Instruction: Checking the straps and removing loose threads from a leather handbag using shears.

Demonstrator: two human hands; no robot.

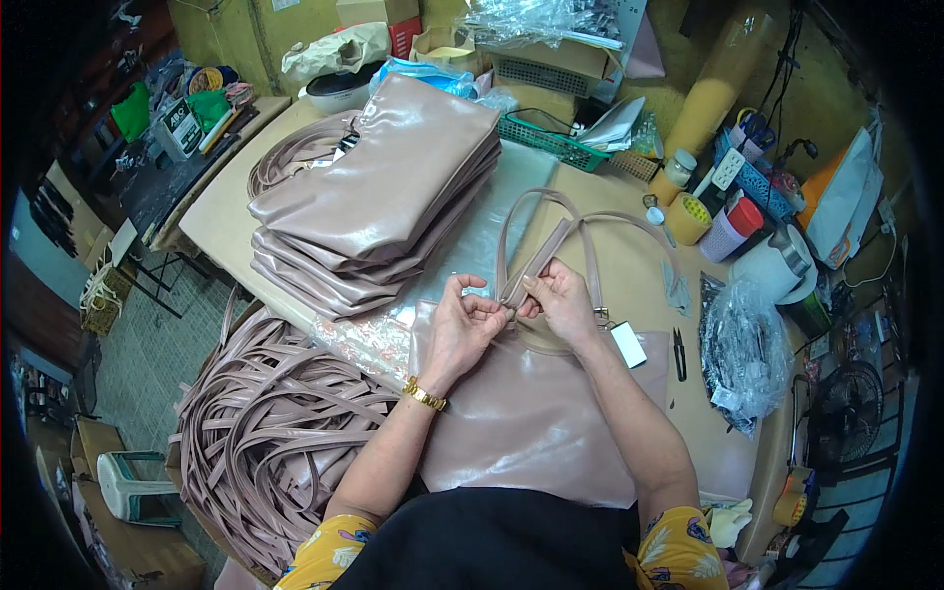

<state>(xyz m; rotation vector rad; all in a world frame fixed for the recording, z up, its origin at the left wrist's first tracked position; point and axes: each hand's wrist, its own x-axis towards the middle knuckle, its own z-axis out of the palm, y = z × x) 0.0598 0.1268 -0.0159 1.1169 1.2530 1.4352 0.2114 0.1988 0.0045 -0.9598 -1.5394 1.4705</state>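
Note:
A shiny mauve handbag [526, 423] lies flat in front of me on the table. Its long strap [541, 258] loops up beyond the bag's top edge. My left hand [464, 324] pinches the strap's end at the bag's upper edge, thumb and fingertips closed together. Close beside it, my right hand [562, 303] is closed on the same strap a little farther along. A small metal fitting seems to sit between the fingertips, mostly hidden. From the bag's right side hangs a white tag [628, 345].
Stacked mauve bags [379, 177] stand at the back left. A heap of mauve straps [285, 413] fills a box at the lower left. On the right lie black snips [679, 354] and a clear plastic bag [747, 339]. A green basket [556, 143] stands at the back.

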